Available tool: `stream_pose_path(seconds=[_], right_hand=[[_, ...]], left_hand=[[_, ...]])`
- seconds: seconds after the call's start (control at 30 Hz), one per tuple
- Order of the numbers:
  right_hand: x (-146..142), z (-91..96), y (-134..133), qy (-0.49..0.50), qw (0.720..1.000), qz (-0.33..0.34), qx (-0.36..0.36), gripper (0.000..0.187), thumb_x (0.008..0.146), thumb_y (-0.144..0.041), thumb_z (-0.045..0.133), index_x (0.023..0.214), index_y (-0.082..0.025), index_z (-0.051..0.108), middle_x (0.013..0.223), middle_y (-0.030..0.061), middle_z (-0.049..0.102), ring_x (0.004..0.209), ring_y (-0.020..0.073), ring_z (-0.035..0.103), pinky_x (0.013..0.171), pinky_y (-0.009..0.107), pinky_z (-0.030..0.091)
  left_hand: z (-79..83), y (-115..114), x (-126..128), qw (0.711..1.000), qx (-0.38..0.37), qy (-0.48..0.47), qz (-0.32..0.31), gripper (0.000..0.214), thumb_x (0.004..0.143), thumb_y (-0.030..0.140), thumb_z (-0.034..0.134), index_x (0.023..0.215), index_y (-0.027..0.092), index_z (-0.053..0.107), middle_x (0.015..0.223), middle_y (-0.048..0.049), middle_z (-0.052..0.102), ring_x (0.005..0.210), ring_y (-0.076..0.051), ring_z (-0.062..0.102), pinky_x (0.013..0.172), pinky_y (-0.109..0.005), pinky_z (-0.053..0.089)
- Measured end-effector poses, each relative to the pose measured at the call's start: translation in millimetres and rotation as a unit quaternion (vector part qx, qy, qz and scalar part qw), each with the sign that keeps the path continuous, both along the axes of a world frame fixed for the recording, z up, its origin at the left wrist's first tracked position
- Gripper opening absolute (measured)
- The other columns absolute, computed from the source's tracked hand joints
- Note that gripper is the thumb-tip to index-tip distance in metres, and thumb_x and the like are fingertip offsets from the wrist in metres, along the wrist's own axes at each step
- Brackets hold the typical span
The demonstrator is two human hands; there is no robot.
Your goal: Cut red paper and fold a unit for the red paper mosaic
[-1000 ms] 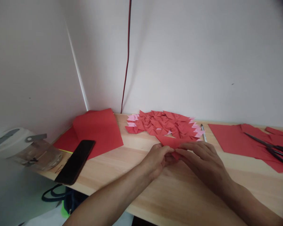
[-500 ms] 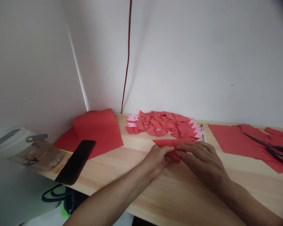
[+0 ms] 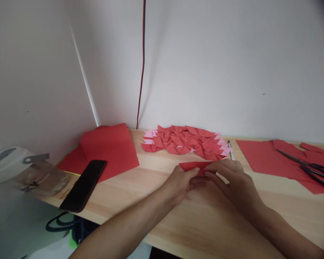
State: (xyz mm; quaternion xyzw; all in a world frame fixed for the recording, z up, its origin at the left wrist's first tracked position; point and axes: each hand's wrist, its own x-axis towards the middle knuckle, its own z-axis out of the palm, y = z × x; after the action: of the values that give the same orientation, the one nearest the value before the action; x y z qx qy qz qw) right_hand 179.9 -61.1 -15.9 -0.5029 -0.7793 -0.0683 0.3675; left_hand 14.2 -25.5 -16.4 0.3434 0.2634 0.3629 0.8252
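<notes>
A small folded piece of red paper [image 3: 194,165] is held just above the wooden table, between both hands. My left hand [image 3: 182,181] pinches its left side, thumb on top and fingers underneath. On the right side, my right hand [image 3: 230,178] grips the paper's edge between thumb and fingertips; part of the paper is hidden behind these fingers. Just beyond the hands lies a cluster of folded red paper pieces [image 3: 183,138], with pink pieces [image 3: 149,134] showing at its ends.
A dark phone [image 3: 83,185] rests beside large red sheets [image 3: 110,147] and a clear jug [image 3: 43,178] on the left. A marker [image 3: 231,150] lies right of the cluster. Black scissors [image 3: 310,169] lie on red paper [image 3: 261,154] at the right. A cord [image 3: 143,64] runs down the wall.
My right fingers have drawn in to the paper's right edge, and less of the folded paper shows below. The view has shifted slightly.
</notes>
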Motion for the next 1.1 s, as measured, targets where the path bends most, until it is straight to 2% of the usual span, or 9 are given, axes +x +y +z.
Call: stream_pose_path(seconds=[0.13,0.4,0.63,1.1], right_hand=[[0.8,-0.4,-0.1,0.021,0.998,-0.047,-0.045,0.007,0.088,-0.028,0.055,0.085,-0.023,0.06,0.075,0.0004,0.064,0.072,0.0196,0.058,0.069,0.033,0.041],[3.4,2.0,1.5,0.037,0.993,-0.064,-0.089,0.01,0.086,-0.028,0.055,0.078,-0.023,0.058,0.071,-0.0011,0.064,0.066,0.0179,0.058,0.068,0.033,0.041],[1.4,4.1,1.5,0.04,0.991,-0.073,-0.107,0.013,0.086,-0.029,0.055,0.074,-0.023,0.057,0.068,-0.0023,0.063,0.063,0.017,0.057,0.066,0.032,0.041],[1.9,-2.2,2.9,-0.007,0.995,-0.078,-0.066,0.013,0.088,-0.033,0.053,0.082,-0.022,0.057,0.072,-0.0001,0.064,0.067,0.0191,0.059,0.068,0.034,0.04]], left_hand=[[-1.8,-0.7,0.7,1.0,0.007,-0.008,-0.018,0.033,0.079,0.028,0.065,0.108,0.011,0.067,0.114,-0.0166,0.066,0.101,-0.027,0.065,0.097,-0.044,0.042],[-5.5,-1.1,3.3,0.999,-0.011,0.001,-0.035,0.033,0.084,0.03,0.059,0.111,0.011,0.065,0.119,-0.0185,0.063,0.106,-0.028,0.063,0.1,-0.047,0.039],[-0.4,-5.2,2.7,0.997,0.062,0.007,-0.046,0.041,0.077,0.031,0.069,0.112,0.011,0.066,0.12,-0.018,0.062,0.112,-0.03,0.059,0.102,-0.045,0.038],[-7.9,-8.1,9.6,0.997,0.061,0.046,0.012,0.033,0.076,0.029,0.066,0.103,0.01,0.07,0.11,-0.0151,0.067,0.106,-0.027,0.062,0.1,-0.044,0.041]])
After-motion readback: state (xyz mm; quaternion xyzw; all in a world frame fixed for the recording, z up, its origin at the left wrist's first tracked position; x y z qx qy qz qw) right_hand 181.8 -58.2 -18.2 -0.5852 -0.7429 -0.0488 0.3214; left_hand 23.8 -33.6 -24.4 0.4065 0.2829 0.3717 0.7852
